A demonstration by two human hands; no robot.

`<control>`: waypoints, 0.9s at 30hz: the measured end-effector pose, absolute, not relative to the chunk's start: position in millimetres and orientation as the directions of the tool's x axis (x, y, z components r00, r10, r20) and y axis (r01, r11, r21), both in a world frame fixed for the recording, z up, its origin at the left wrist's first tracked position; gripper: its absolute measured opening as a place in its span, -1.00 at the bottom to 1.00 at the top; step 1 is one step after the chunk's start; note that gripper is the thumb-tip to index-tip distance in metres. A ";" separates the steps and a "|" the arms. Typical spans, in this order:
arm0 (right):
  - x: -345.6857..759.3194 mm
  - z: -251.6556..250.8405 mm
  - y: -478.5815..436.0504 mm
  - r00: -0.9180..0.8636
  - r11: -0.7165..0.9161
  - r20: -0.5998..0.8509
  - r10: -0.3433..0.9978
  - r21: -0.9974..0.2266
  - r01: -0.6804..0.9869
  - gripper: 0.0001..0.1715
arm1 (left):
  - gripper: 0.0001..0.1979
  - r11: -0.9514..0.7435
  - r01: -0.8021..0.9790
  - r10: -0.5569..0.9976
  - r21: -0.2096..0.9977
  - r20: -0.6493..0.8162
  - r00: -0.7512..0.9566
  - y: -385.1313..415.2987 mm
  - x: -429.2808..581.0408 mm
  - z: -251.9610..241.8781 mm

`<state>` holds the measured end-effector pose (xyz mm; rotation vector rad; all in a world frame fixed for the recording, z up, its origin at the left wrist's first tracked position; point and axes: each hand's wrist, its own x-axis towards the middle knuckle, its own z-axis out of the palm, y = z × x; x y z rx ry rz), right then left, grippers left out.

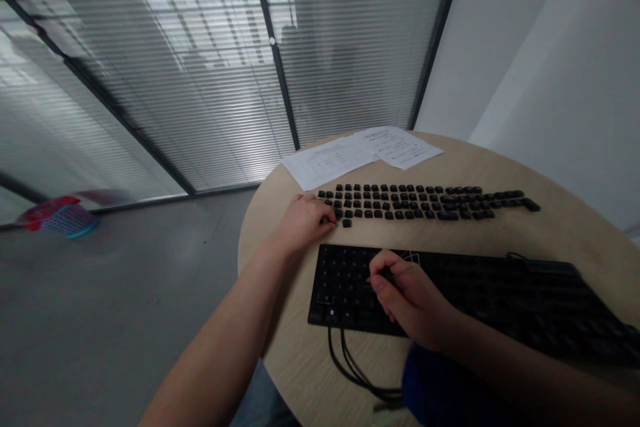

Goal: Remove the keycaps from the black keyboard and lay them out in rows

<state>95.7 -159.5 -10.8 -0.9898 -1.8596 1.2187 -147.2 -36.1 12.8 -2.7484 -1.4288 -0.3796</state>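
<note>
Loose black keycaps (pixel 395 205) lie in several rows on the round wooden table. My left hand (pixel 306 219) rests at the left end of these rows, fingers curled down onto the keycaps there; what its fingertips hold, if anything, is hidden. Nearer to me is a black keyboard (pixel 345 280) with some keycaps on its left part. Above that part, my right hand (pixel 403 287) is closed in a pinch, with a thin wire-like tool (pixel 413 257) showing behind its fingers.
Printed papers (pixel 330 159) lie at the table's far edge (pixel 480 150). Black cables (pixel 350 367) curve below the keyboard, beside something blue (pixel 435 380). A red and blue basket (pixel 67 217) stands on the floor at left. Glass panels with blinds rise behind.
</note>
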 end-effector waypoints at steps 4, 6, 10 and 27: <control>96.1 -10.4 -159.1 -0.467 0.291 0.157 0.870 -0.928 0.231 -0.84 | -0.93 -0.555 0.826 0.823 0.097 0.207 0.528 -36.7 -148.5 14.7; 96.3 -10.7 -158.8 -0.471 0.301 0.164 0.867 -0.925 0.232 -0.85 | -0.95 -0.545 0.833 0.831 0.098 0.196 0.520 -37.0 -149.4 16.0; 96.0 -10.1 -158.6 -0.470 0.305 0.170 0.866 -0.924 0.228 -0.85 | -0.97 -0.545 0.832 0.832 0.101 0.188 0.522 -38.0 -152.3 18.3; 95.1 -7.8 -159.4 -0.475 0.277 0.136 0.870 -0.931 0.240 -0.85 | -0.87 -0.651 0.754 0.753 0.094 0.209 0.624 -33.3 -123.6 13.9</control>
